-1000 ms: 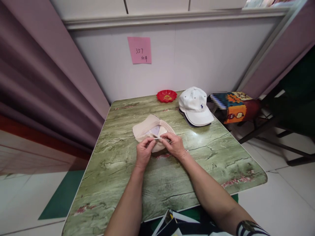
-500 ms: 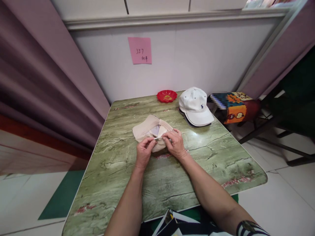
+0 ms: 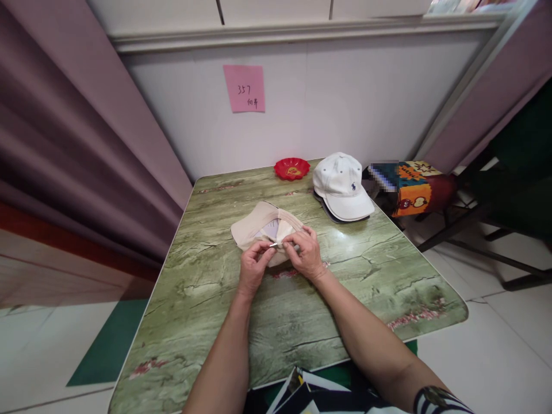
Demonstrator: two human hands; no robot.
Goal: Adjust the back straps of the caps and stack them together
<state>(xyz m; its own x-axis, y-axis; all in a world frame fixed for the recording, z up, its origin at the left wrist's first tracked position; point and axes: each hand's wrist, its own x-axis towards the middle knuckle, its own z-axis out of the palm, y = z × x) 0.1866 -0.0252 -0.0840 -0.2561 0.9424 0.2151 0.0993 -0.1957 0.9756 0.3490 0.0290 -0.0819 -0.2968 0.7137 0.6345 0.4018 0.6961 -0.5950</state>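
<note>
A beige baseball cap point(image 3: 251, 225) lies on its side on the table, its inside facing up and its brim to the left. Both my hands are at its near edge. A small shiny metal piece point(image 3: 273, 245), perhaps the strap's buckle, shows between my fingertips. My left hand point(image 3: 253, 265) is closed in a pinch at that piece's left end. Just to the right, my right hand point(image 3: 307, 254) pinches the cap's strap, thumb and index finger together. The fingers partly hide the strap.
On the green wood-patterned table point(image 3: 207, 299), a white cap point(image 3: 338, 178) sits on top of a dark one point(image 3: 330, 214) at the back right. Beside them is a red scalloped dish point(image 3: 292, 168). A pink note point(image 3: 244, 88) is stuck to the white wall behind.
My fingertips have shifted slightly at the strap, and the metal piece between them looks a little more tilted. The cap has stayed in about the same place.
</note>
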